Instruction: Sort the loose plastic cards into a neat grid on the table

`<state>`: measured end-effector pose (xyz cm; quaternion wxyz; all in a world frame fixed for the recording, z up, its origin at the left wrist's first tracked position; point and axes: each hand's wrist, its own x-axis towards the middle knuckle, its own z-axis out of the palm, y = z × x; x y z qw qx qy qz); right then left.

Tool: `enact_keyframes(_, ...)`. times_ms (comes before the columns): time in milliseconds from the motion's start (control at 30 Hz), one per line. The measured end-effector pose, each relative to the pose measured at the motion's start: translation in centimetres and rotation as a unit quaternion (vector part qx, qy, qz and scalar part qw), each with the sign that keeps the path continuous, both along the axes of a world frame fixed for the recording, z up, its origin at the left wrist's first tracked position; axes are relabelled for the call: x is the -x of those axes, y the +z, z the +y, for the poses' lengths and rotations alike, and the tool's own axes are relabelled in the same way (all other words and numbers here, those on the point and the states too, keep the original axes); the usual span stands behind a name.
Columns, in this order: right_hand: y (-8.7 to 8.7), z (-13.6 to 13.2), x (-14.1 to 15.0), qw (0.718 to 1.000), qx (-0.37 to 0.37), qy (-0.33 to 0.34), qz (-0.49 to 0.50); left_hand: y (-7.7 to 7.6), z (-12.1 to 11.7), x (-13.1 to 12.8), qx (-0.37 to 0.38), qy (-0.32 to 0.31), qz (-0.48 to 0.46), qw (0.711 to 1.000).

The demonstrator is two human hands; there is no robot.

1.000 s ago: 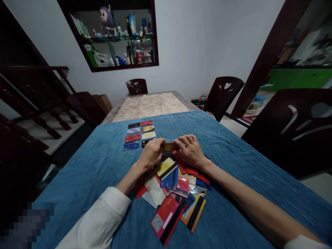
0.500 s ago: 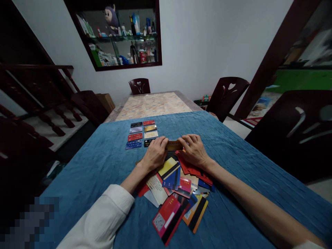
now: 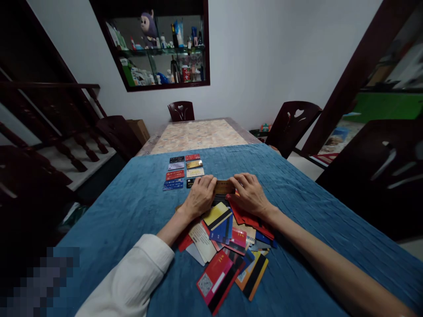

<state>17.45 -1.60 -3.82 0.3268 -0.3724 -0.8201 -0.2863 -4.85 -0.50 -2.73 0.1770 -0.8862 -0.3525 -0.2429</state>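
A thin gold-brown plastic card [image 3: 224, 186] sits just above the middle of the frame, pinched at its short ends by both hands. The left hand [image 3: 199, 197] curls its fingers down onto the card's left end, and the right hand [image 3: 250, 194] does the same on the right end, fingertips narrow and pressed to the card. Any print on it is too small to read.

Just below the hands lies a loose heap of flat plastic cards [image 3: 228, 244], overlapping in red, blue, yellow, black and cream; several show dark magnetic stripes, and one red card at the lower edge carries a square code patch. To the upper left of the hands, a neat two-column grid of cards [image 3: 183, 171] lies face up, lettering unreadable. All rest on a ribbed blue cloth [image 3: 125, 211] covering the table; beyond it is a bare, pale marbled tabletop [image 3: 198, 134].

A white sleeve [image 3: 132, 281] covers the left forearm at lower left. Against half a second ago, the hands and card hold the same pose, shifted slightly right and down in the frame.
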Motion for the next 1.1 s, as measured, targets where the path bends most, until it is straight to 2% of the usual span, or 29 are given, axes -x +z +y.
enact_keyframes(233, 0.3, 0.7, 0.0, 0.999, 0.038, 0.006, -0.016, 0.7, 0.0, 0.5, 0.005, 0.021, 0.024, 0.999)
enact_keyframes(367, 1.0, 1.7, 0.1, 0.998, 0.057, 0.006, -0.041, 1.1, 0.5, 0.9, 0.012, 0.026, 0.015, 0.999)
enact_keyframes(533, 2.3, 3.3, 0.8, 0.991, 0.11, -0.005, -0.072, 1.8, 1.4, 1.6, 0.02, 0.063, 0.034, 0.997)
enact_keyframes(867, 5.1, 7.6, 4.2, 0.975, 0.186, -0.025, -0.119, 4.1, 4.5, 3.7, 0.053, 0.143, 0.084, 0.985)
enact_keyframes(1100, 5.6, 11.3, 6.8, 0.962, 0.239, -0.042, -0.128, 5.1, 7.3, 5.0, 0.084, 0.198, 0.127, 0.968)
